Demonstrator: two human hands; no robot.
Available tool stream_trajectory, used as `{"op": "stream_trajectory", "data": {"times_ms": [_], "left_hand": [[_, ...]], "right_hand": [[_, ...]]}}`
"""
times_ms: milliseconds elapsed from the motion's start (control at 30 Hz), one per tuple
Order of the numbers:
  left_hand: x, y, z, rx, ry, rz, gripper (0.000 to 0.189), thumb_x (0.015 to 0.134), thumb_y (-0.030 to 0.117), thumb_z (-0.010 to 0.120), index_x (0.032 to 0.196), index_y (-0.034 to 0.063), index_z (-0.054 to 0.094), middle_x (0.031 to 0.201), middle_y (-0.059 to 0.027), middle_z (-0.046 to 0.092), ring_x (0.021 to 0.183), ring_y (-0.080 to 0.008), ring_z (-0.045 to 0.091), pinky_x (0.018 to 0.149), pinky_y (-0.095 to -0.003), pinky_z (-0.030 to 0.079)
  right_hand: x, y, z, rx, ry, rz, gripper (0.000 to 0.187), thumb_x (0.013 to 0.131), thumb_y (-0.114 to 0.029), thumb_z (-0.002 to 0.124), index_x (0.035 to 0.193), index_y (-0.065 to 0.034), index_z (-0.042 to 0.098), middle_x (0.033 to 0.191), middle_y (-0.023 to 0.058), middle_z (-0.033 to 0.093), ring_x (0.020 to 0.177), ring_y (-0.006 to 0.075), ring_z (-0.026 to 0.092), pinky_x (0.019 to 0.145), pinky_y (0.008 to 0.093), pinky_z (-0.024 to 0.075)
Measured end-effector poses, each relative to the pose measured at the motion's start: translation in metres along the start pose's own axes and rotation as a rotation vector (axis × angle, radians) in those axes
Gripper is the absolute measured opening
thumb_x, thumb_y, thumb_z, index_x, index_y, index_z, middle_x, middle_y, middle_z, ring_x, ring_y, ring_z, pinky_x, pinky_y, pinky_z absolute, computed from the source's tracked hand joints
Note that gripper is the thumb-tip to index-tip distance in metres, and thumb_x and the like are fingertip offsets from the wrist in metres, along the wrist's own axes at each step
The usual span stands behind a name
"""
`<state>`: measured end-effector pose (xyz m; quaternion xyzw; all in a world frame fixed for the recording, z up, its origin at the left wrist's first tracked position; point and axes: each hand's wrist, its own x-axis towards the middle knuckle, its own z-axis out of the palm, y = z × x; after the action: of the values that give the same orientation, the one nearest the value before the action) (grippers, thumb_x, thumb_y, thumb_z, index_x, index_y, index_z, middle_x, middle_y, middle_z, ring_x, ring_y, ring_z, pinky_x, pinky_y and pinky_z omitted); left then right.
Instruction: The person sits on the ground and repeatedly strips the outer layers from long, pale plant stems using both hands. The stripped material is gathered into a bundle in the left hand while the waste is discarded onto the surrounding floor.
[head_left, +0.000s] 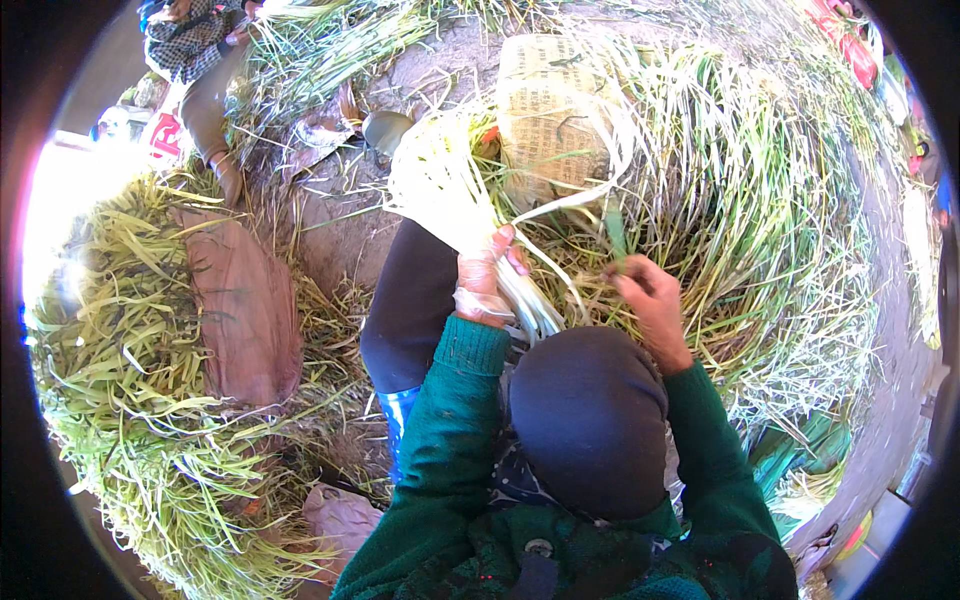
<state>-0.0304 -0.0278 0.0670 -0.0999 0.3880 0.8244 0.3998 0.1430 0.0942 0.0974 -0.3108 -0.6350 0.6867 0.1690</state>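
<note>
My left hand (487, 274), in a thin clear plastic glove, grips a thick bunch of long leafy stalks (442, 180). Their pale stems (529, 300) come out below the fist, and the yellow-green leaf ends fan out beyond it, washed out by bright light. One loose pale stalk (570, 201) arches away to the right. To the right and a little lower, my right hand (651, 300) pinches a narrow green strip (616, 234), probably a leaf; it is blurred. The two hands are apart, just beyond my dark-clad knee (592, 420).
A large heap of green stalks (750, 172) lies at right, beside a printed tan sack (555, 112). Yellow-green leaves (127, 300) pile up at left around a reddish-brown cloth (244, 307). Another person (191, 45) is at the top left, by more stalks (337, 52).
</note>
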Motion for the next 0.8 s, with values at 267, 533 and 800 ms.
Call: {"op": "stream_trajectory", "data": {"times_ms": [267,533,800], "left_hand": [[-0.001,0.012,0.004,-0.074,-0.012,0.049,0.017,0.08,0.017,0.063,0.078,0.0109,0.047,0.052,-0.002,0.044,0.047,-0.0158,0.043,0.051,-0.0308,0.037],[-0.006,-0.001,0.004,0.146,-0.047,0.0,0.02,0.076,0.011,0.064,0.09,0.0059,0.051,0.053,-0.0038,0.048,0.044,-0.0172,0.047,0.045,-0.0293,0.041],[-0.01,-0.01,0.008,0.409,0.004,0.061,0.017,0.074,0.01,0.066,0.085,0.0017,0.056,0.055,-0.0053,0.052,0.041,-0.0171,0.049,0.04,-0.0285,0.043]], "right_hand": [[-0.046,0.056,-0.148,-0.296,0.645,0.107,0.019,0.083,-0.018,0.056,0.095,-0.0037,0.06,0.092,0.0095,0.062,0.077,0.0143,0.058,0.062,0.0254,0.0474],[0.016,0.012,-0.016,-0.268,-0.02,-0.08,0.028,0.087,-0.025,0.052,0.101,-0.0023,0.061,0.096,0.0103,0.063,0.084,0.0136,0.058,0.073,0.0277,0.0467],[0.061,-0.019,0.035,0.246,-0.104,-0.119,0.026,0.088,-0.024,0.051,0.096,-0.001,0.062,0.093,0.0066,0.065,0.086,0.011,0.058,0.076,0.0248,0.044]]}}
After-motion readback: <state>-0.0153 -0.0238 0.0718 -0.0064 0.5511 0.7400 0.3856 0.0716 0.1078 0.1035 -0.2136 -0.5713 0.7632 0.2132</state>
